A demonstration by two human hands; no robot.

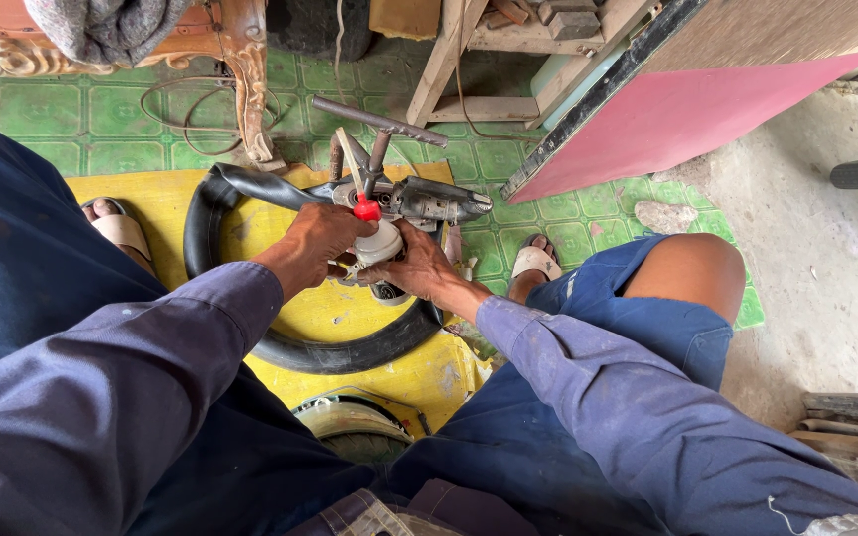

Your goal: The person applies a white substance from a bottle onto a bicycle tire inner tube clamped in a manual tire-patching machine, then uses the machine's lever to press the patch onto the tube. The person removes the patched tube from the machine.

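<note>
My left hand and right hand are both closed around a small white bottle with a red cap, held just in front of a metal clamp press. A black rubber inner tube loops under the press, lying on a yellow mat beneath it.

Between both grips is a small bottle of smooth white plastic with a glossy red cap. Under the grips lies a matt black rubber inner tube on a worn yellow mat; beyond them, a dull, greasy metal clamp.
</note>
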